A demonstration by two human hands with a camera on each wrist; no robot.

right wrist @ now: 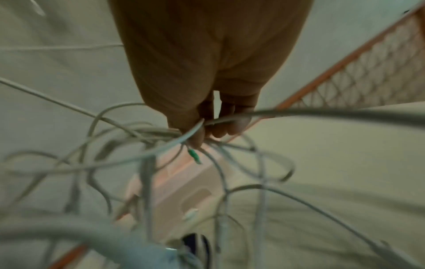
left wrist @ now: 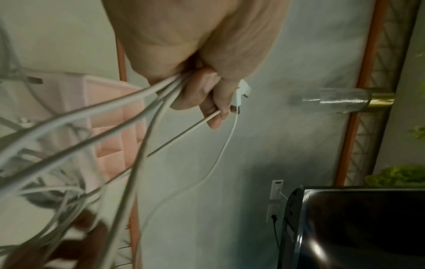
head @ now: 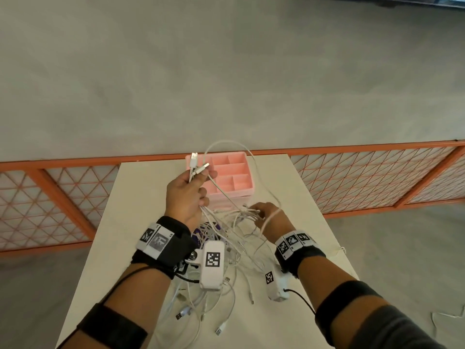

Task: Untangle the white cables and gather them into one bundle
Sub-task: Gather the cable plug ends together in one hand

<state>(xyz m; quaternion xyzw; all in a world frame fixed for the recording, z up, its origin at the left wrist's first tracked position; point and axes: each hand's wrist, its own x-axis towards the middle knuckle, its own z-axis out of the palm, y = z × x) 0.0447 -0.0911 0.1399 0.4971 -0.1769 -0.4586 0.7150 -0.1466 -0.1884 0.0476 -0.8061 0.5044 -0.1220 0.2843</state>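
Note:
A tangle of white cables [head: 226, 238] lies on the white table [head: 297, 187] and hangs between my hands. My left hand [head: 187, 192] is raised over the pile and grips several cable ends, whose USB plugs [head: 198, 165] stick up above the fingers. In the left wrist view the left hand [left wrist: 202, 91] has its fingers curled round those cables [left wrist: 128, 116]. My right hand [head: 270, 217] sits lower at the right of the pile and pinches a few cables [right wrist: 161, 151], with one loop draped over its back. The right hand [right wrist: 207, 127] shows fingertips closed on the strands.
A pink compartment tray [head: 234, 177] stands just behind the hands at the table's far edge. An orange mesh railing [head: 364, 177] runs behind the table. Loose plugs [head: 219, 331] lie near the front edge. A dark purple object [head: 198, 235] peeks out under the tangle.

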